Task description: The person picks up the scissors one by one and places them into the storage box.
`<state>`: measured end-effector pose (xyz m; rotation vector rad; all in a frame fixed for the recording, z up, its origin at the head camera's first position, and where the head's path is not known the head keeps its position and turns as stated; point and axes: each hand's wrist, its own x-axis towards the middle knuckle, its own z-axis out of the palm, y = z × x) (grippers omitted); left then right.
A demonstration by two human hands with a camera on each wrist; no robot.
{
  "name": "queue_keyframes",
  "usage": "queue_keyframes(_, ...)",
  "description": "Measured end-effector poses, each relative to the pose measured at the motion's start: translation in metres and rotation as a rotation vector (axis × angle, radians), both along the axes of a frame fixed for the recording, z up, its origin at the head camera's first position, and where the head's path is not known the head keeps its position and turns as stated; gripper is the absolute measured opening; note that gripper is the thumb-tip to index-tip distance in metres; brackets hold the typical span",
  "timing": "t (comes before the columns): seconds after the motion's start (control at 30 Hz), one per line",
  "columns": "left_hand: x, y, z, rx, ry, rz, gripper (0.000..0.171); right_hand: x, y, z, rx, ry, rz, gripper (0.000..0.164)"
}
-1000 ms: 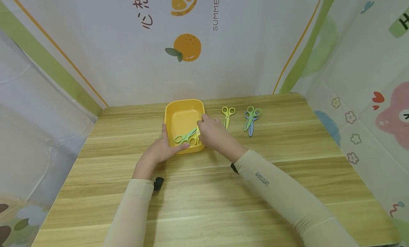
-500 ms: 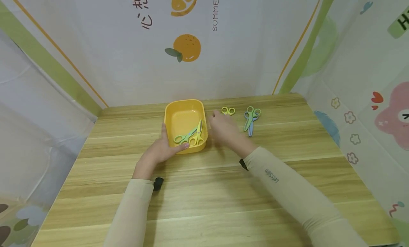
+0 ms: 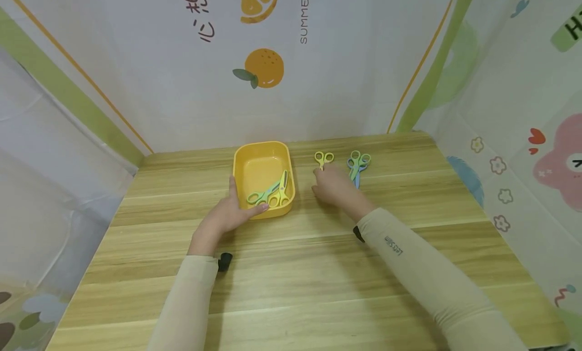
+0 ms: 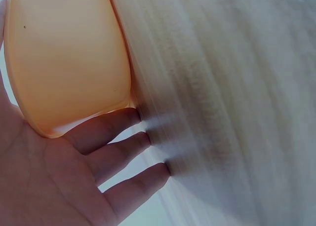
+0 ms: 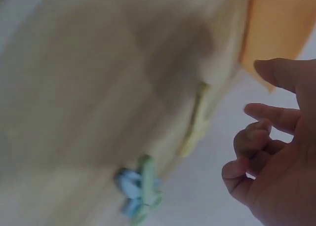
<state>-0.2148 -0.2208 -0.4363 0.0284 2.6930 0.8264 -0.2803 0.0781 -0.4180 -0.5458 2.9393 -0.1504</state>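
While the unclenched left grip (image 3: 224, 214) touches the tray (image 3: 257, 172), the right (image 3: 336, 185), released, overhangs scissors (image 3: 322, 164).

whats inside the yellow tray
In the yellow tray, green scissors and yellow scissors lie close together toward its near end. The thumb of the left hand covers part of the near rim, so anything directly beneath it cannot be seen.
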Motion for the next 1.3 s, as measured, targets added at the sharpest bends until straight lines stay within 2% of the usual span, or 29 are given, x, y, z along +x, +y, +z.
queue_keyframes(0.2, 0.0, -0.001, -0.001, 0.004, 0.003, 0.003, 0.146, -0.002, 0.01, -0.02, -0.037, -0.064, -0.023, 0.059)
queue_keyframes(0.43, 0.001, -0.001, -0.001, 0.014, 0.005, -0.001, 0.146, 0.001, 0.016, -0.032, -0.061, -0.1, -0.055, 0.059)
queue_keyframes(0.57, 0.001, 0.0, 0.0, 0.019, 0.009, 0.0, 0.145, 0.003, 0.019, -0.035, -0.053, -0.094, -0.041, 0.06)
queue_keyframes(0.67, 0.001, 0.0, 0.001, 0.019, 0.004, 0.004, 0.146, 0.005, 0.021, -0.035, -0.055, -0.082, -0.005, 0.057)
queue_keyframes(0.9, 0.001, 0.0, 0.003, 0.011, 0.003, 0.0, 0.147, 0.009, 0.028, -0.028, -0.103, 0.024, 0.145, 0.027)
queue_keyframes(1.13, 0.0, -0.001, 0.002, 0.01, 0.005, -0.003, 0.148, 0.01, 0.034, -0.026, -0.085, 0.04, 0.234, 0.022)
queue_keyframes(1.3, 0.0, -0.001, 0.001, 0.022, 0.011, -0.006, 0.147, 0.009, 0.036, -0.029, -0.105, 0.104, 0.294, 0.011)
